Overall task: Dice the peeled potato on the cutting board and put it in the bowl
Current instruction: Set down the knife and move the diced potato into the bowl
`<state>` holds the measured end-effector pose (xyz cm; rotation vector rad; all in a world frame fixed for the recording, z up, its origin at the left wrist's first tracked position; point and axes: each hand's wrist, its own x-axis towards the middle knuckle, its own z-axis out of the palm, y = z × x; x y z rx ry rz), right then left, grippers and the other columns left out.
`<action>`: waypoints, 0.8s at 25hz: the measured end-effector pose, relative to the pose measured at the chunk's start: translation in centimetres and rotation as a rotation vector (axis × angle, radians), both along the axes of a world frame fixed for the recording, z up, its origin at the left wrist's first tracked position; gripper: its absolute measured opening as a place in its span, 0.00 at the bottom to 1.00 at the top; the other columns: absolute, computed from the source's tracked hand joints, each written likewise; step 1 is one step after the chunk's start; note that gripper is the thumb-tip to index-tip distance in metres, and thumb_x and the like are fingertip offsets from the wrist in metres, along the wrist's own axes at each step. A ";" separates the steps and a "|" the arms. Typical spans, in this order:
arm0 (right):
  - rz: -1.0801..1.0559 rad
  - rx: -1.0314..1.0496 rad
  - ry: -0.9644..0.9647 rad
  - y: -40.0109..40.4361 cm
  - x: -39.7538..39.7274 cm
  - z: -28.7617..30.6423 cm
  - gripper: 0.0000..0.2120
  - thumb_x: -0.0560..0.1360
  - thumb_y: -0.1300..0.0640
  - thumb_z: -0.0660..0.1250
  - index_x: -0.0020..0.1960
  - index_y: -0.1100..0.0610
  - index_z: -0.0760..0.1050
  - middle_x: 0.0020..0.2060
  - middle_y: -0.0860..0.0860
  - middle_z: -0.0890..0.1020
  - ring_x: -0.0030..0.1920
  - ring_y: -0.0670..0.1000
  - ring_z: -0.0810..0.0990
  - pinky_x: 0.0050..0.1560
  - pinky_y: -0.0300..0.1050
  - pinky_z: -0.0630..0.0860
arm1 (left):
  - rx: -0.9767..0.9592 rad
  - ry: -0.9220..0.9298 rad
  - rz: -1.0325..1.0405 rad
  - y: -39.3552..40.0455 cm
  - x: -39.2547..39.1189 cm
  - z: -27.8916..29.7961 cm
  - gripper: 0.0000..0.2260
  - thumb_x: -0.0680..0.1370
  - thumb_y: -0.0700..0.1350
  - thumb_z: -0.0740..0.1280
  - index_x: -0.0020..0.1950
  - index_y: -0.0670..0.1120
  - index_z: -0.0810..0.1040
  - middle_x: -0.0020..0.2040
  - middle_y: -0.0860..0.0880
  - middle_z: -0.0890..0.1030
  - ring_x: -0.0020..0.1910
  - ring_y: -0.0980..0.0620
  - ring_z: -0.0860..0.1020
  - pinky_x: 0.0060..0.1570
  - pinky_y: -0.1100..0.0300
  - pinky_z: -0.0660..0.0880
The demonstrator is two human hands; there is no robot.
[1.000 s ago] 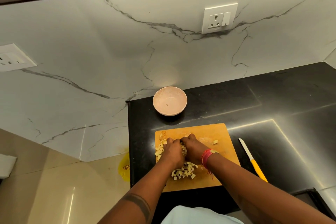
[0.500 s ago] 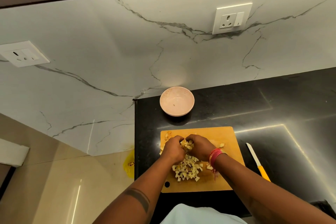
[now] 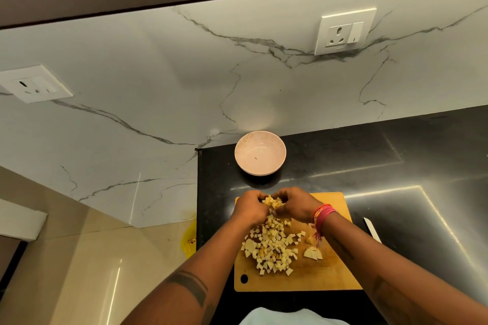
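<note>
Black granite counter under a veined marble wall: 2 hands, left hand [image 3: 249, 207] and right hand [image 3: 295, 204], cup together, fingers curled round a scoop of diced potato [image 3: 272, 202] above the far edge of the cutting board [image 3: 330, 272]. Most of the dice [image 3: 269, 248] lie heaped on the board, while the pink bowl [image 3: 260, 153] waits just beyond, holding no potato. Cubes could slip through the gap between the palms onto the counter during the carry; a knife [image 3: 371, 229] lies right of the board.

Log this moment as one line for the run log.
step: scooping | hands: cupping potato cubes above board | bowl: no cubes | knife: on counter
</note>
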<state>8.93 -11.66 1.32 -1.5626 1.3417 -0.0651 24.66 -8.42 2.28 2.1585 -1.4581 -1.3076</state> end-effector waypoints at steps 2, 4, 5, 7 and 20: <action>-0.013 -0.001 -0.027 -1.4 0.1 1.0 0.13 0.75 0.59 0.75 0.58 0.52 0.81 0.50 0.49 0.85 0.48 0.47 0.83 0.53 0.43 0.82 | -0.011 0.020 0.006 -1.4 0.1 0.9 0.13 0.77 0.43 0.73 0.61 0.51 0.81 0.55 0.51 0.83 0.52 0.54 0.80 0.53 0.56 0.79; -0.039 -0.029 -0.042 -3.1 0.2 2.0 0.14 0.74 0.58 0.76 0.59 0.52 0.82 0.50 0.48 0.84 0.50 0.47 0.83 0.57 0.45 0.81 | -0.030 0.032 0.014 -3.2 0.4 2.0 0.13 0.78 0.42 0.72 0.61 0.50 0.81 0.55 0.50 0.83 0.52 0.53 0.80 0.50 0.58 0.76; -0.045 -0.056 -0.045 -4.2 0.4 2.5 0.14 0.74 0.57 0.76 0.59 0.51 0.82 0.50 0.47 0.84 0.51 0.48 0.83 0.58 0.48 0.81 | -0.049 0.038 0.021 -4.3 0.6 2.6 0.12 0.78 0.41 0.71 0.61 0.49 0.81 0.55 0.49 0.83 0.52 0.52 0.80 0.50 0.58 0.76; -0.055 -0.107 -0.035 -6.5 0.9 3.5 0.14 0.72 0.57 0.77 0.58 0.52 0.83 0.51 0.48 0.84 0.53 0.50 0.82 0.62 0.51 0.79 | -0.080 0.044 0.033 -6.7 1.2 3.8 0.13 0.77 0.41 0.72 0.61 0.48 0.82 0.56 0.48 0.82 0.53 0.50 0.79 0.52 0.57 0.78; -0.158 -0.191 0.161 -14.6 4.8 3.4 0.20 0.74 0.67 0.72 0.64 0.59 0.81 0.62 0.54 0.82 0.61 0.56 0.81 0.64 0.49 0.78 | -0.114 -0.089 0.061 -14.5 2.2 2.4 0.20 0.78 0.33 0.65 0.67 0.49 0.80 0.68 0.46 0.78 0.65 0.45 0.76 0.65 0.54 0.75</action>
